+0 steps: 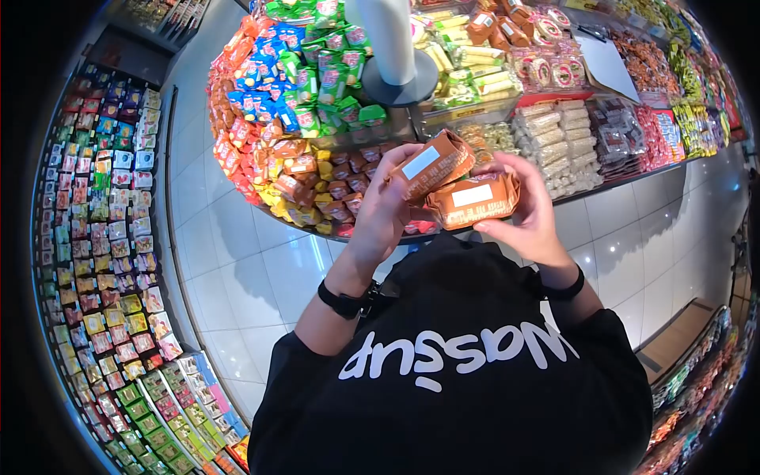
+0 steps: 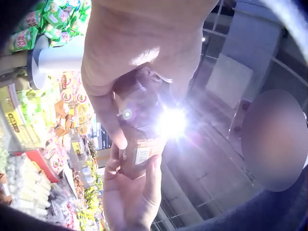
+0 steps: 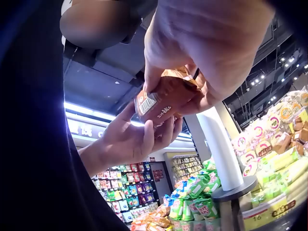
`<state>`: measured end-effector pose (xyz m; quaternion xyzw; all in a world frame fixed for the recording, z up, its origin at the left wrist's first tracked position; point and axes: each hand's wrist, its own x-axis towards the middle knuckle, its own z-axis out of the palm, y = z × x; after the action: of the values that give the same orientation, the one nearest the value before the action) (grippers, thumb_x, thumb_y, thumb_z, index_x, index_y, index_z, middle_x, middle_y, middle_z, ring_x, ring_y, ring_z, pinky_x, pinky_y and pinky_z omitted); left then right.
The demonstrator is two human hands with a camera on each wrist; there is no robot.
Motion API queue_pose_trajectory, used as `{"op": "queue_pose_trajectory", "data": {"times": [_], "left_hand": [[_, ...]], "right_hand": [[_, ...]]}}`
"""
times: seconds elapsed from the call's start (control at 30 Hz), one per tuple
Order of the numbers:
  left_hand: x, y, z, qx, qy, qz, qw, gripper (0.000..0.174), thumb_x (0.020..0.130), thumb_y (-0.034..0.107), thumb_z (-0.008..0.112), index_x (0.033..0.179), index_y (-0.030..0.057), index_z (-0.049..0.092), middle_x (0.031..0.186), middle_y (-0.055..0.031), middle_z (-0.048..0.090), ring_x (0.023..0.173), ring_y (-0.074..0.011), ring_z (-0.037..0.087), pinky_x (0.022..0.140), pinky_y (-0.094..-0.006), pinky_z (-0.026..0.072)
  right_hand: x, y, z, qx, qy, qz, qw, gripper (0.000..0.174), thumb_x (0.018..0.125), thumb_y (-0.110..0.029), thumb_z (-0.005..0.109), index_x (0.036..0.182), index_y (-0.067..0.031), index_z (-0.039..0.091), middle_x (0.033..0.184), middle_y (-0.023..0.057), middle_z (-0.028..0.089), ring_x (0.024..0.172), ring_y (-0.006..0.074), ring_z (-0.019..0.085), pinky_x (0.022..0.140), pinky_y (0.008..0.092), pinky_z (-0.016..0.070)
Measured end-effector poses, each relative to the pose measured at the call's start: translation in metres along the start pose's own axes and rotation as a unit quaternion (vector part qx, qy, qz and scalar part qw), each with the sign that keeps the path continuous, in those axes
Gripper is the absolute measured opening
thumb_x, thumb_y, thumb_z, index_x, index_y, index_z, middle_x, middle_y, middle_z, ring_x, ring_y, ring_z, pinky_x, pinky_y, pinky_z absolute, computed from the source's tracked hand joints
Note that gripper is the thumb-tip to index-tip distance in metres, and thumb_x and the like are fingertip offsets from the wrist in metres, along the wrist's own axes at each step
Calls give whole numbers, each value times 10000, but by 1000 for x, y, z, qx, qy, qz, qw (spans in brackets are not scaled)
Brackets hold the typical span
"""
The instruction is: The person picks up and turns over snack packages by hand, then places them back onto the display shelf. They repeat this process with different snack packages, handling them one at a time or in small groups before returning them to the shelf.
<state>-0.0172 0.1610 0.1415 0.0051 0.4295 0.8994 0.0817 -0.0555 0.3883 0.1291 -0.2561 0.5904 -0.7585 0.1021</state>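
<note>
Two brown snack packets with white label panels are held close together above the edge of a candy display. In the head view, my left hand (image 1: 381, 207) grips the upper-left packet (image 1: 438, 164), which is tilted. My right hand (image 1: 535, 215) holds the other packet (image 1: 473, 200) at its right end, thumb along the near edge. The two packets overlap in this view. A barcode shows on the brown wrapper (image 3: 168, 100) in the right wrist view. From the left wrist, bright glare covers part of the work around the wrapper (image 2: 137, 166).
A round display holds green packets (image 1: 332, 75), blue packets (image 1: 261, 75) and brown packets (image 1: 348, 186). A white post (image 1: 384, 43) rises from it. Trays of wrapped sweets (image 1: 550, 146) continue right. Hanging racks (image 1: 103, 261) stand left across a tiled floor (image 1: 237, 293).
</note>
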Motion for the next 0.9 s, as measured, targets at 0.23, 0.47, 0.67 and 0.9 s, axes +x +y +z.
{"op": "queue_pose_trajectory", "data": {"times": [0.23, 0.47, 0.67, 0.9], "left_hand": [[-29, 29, -42, 27, 2, -19, 999, 493, 1054, 294, 372, 1457, 12, 334, 1478, -115, 430, 1393, -236, 410, 1177, -420, 302], [-48, 49, -72, -12, -54, -63, 996, 584, 1003, 226, 450, 1488, -44, 272, 1486, -166, 421, 1399, -277, 409, 1181, -446, 299], [-60, 47, -82, -28, -74, -101, 992, 545, 905, -13, 555, 1414, -34, 362, 1372, -134, 519, 1275, -242, 535, 1087, -412, 431], [-70, 52, -74, -8, -108, -101, 989, 502, 890, -55, 581, 1373, -55, 443, 1285, -149, 602, 1203, -245, 597, 1046, -395, 473]], "right_hand": [[13, 24, 58, 53, 63, -6, 997, 715, 789, 72, 752, 1385, -38, 373, 1387, 115, 460, 1290, 200, 502, 1071, 348, 437], [11, 40, 103, 94, 116, -31, 988, 630, 897, 56, 641, 1434, -37, 325, 1442, 128, 407, 1299, 223, 500, 1062, 350, 433], [8, 37, 127, 80, 134, 21, 988, 389, 1042, -168, 493, 1380, 25, 486, 1299, 86, 589, 1227, 125, 522, 1051, 286, 406], [12, 23, 137, 66, 91, 61, 992, 406, 1051, -223, 466, 1359, 35, 524, 1280, 95, 618, 1188, 131, 558, 1035, 291, 422]]}}
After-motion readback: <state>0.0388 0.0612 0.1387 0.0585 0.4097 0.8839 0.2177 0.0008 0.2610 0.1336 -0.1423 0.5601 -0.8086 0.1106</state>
